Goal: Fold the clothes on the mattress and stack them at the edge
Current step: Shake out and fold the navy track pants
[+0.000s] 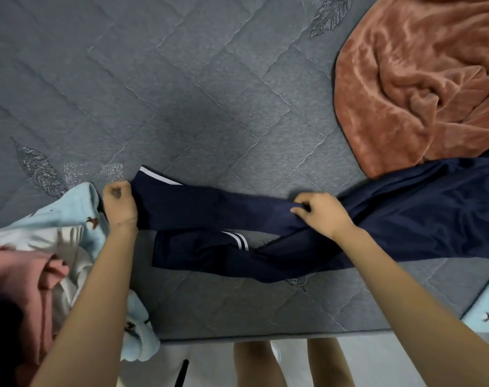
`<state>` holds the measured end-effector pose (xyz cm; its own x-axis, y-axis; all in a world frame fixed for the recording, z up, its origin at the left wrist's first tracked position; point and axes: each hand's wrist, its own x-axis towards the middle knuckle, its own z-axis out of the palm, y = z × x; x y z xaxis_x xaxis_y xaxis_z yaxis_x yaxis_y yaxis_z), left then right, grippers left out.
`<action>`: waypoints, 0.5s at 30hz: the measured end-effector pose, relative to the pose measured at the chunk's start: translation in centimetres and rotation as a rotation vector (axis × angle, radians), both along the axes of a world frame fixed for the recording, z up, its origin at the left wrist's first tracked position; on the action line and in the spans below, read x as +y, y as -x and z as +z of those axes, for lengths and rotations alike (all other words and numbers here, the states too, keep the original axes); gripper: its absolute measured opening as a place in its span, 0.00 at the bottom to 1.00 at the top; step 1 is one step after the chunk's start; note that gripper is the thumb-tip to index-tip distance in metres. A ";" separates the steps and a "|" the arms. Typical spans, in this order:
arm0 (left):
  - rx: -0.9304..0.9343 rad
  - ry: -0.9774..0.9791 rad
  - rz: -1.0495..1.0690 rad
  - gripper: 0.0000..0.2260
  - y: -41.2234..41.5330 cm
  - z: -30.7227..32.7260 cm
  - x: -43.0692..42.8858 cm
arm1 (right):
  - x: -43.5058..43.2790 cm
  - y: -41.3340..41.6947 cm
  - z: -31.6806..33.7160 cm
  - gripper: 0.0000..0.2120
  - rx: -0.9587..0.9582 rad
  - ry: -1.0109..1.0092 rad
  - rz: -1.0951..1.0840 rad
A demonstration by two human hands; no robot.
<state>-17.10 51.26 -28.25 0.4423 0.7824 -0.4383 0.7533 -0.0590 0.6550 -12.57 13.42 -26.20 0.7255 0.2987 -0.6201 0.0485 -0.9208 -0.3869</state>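
Grey quilted mattress (pixel 182 93): one navy trousers (pixel 405 213), one rust blanket (pixel 419 93), one clothes pile (pixel 56 247); left hand (pixel 120 202) grips a leg hem, right hand (pixel 321 216) pinches mid-leg fabric.

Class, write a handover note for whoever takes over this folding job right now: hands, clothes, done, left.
Left hand grips a cuff of the navy trousers; right hand pinches their middle.
They lie stretched across the mattress, legs apart, unfolded.
Rust cloth lies crumpled far right; pale heap of clothes at the left.
No folded stack in view.
Left: fold everything, stack at the edge.
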 end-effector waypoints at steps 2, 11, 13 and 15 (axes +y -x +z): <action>0.038 0.063 -0.042 0.03 0.6 0.2 0.1 | 0.3 -0.4 -0.1 0.07 -0.038 -0.060 -0.272; -0.180 0.199 -0.129 0.09 1.4 1.7 -0.6 | 1.2 -2.1 -0.7 0.09 -0.428 -0.050 -0.398; -0.297 0.394 0.017 0.11 0.6 2.5 -0.7 | 1.2 -1.5 -0.7 0.11 -0.475 -0.056 -0.383; -0.389 0.586 0.097 0.14 0.0 3.0 -1.0 | 1.2 -0.4 -0.7 0.16 -0.487 -0.033 -0.301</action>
<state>-17.09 50.25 -25.23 0.5925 0.5102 -0.6234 0.4422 0.4409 0.7811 -12.17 14.58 -26.93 0.9811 0.0485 -0.1872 -0.0340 -0.9097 -0.4140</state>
